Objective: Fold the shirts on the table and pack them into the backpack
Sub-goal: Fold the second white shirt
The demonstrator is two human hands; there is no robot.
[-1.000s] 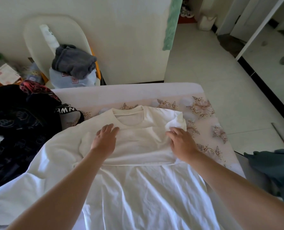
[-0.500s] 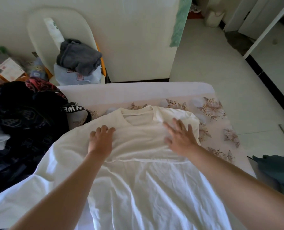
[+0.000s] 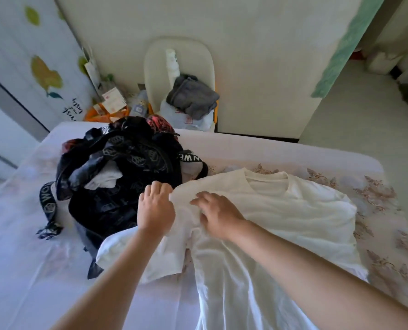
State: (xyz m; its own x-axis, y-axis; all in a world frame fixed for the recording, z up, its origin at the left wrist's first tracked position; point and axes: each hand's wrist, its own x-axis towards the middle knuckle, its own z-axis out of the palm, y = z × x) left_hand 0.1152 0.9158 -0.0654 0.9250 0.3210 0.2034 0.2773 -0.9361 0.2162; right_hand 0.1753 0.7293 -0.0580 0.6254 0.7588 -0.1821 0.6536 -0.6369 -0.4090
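Table (image 3: 19,258): white shirt (image 3: 281,210) flat beside backpack (image 3: 126,167); left hand (image 3: 155,210) curled, pinching its shoulder edge; right hand (image 3: 218,214) fingers spread on fabric.

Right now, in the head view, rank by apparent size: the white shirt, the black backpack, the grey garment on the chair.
1. white shirt
2. black backpack
3. grey garment; it lies farther away, so true size is unsure.
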